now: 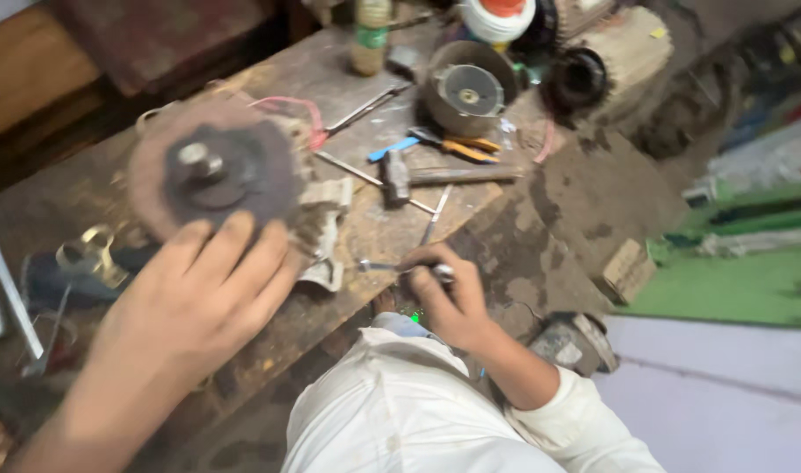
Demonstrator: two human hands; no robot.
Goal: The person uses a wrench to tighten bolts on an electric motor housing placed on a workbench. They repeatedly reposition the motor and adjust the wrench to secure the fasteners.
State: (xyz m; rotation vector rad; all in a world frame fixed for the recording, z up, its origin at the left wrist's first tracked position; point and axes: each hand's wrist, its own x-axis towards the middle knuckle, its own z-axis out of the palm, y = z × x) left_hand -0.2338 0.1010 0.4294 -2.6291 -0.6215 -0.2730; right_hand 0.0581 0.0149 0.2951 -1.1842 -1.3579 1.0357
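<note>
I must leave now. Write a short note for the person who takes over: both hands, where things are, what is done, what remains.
Left hand: fingers spread on the rim of the round motor part on the wooden bench.
Right hand: closed on a small metal tool at the bench edge.
Hammer and pliers lie behind.
Done: part is on the bench, held.
Left: cannot tell; the picture is blurred.

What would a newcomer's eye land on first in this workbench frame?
First, the round rusty motor part on the wooden bench, left of centre, with the left hand spread on its near edge. Next, the right hand at the bench's near edge, gripping a slim metal tool. Behind them lie a hammer and a round metal housing at the top.
</note>
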